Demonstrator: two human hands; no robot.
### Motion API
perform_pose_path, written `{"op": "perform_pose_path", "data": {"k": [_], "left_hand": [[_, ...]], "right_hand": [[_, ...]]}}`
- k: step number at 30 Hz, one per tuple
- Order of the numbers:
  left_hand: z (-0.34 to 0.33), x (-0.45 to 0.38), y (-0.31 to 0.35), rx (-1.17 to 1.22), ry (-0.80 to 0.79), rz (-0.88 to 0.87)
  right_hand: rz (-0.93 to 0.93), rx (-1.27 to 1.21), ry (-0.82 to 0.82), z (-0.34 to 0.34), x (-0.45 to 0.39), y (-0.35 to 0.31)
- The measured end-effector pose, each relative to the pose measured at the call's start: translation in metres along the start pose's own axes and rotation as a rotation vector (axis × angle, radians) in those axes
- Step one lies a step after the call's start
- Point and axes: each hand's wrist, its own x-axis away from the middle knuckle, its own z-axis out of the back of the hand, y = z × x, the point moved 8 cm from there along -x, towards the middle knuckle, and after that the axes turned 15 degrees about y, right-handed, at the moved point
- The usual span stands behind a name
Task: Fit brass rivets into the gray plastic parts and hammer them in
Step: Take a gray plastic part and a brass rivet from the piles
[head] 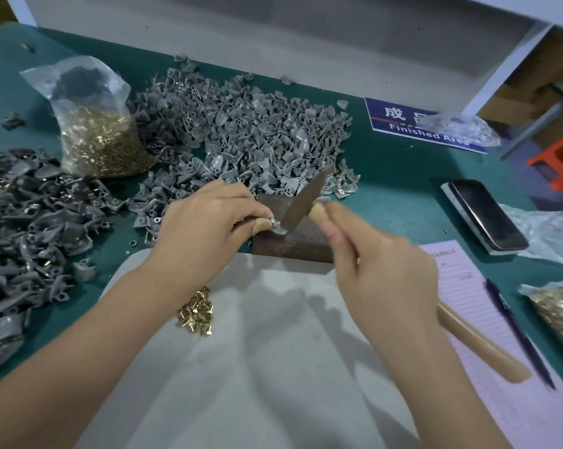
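Note:
My left hand [205, 222] pinches a small gray plastic part [277, 229] against the top of a rusty metal block [301, 238]. In my right hand [380, 270] is a hammer, gripped by its wooden handle [477, 345]; the blurred metal hammer head [306, 199] is down on the part. A little heap of loose brass rivets [197, 312] lies on the gray cloth [257, 367] under my left wrist. Behind the block spreads a large pile of gray plastic parts [241, 131].
A clear bag of brass rivets [102, 140] stands at the back left, with darker parts [24, 241] heaped along the left edge. At right are a phone [487, 215], a pink form [467, 286] with a pen [516, 332], another rivet bag [561, 312] and a blue "Finished Area" sign [403, 121].

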Motion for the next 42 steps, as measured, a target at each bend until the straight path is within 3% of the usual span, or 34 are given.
{"op": "perform_pose_path", "data": {"k": [2, 6, 11, 16, 21, 27, 38, 42], "left_hand": [[0.001, 0.0, 0.0, 0.003, 0.001, 0.006], [0.0, 0.001, 0.001, 0.018, 0.0, 0.005], [-0.001, 0.0, 0.0, 0.022, -0.009, 0.005], [-0.001, 0.0, 0.0, 0.022, -0.005, 0.003], [-0.001, 0.001, -0.001, 0.008, -0.004, -0.01], [-0.001, 0.001, -0.001, 0.007, -0.006, 0.009], [0.004, 0.003, -0.003, -0.06, 0.0, 0.056], [0.031, 0.012, -0.009, -0.065, 0.083, 0.154]], "right_hand": [[0.038, 0.043, -0.032, -0.002, 0.002, -0.002], [-0.02, -0.018, 0.125, 0.013, -0.002, 0.002], [0.042, -0.014, 0.027, 0.0, 0.002, -0.008], [-0.063, -0.063, 0.239, 0.024, -0.005, 0.001], [0.043, 0.009, -0.037, -0.006, 0.003, -0.011], [-0.07, 0.098, -0.004, -0.005, 0.004, 0.009], [-0.162, 0.121, -0.206, -0.034, 0.019, 0.032], [-0.072, 0.102, -0.059, -0.016, 0.005, 0.006]]}}
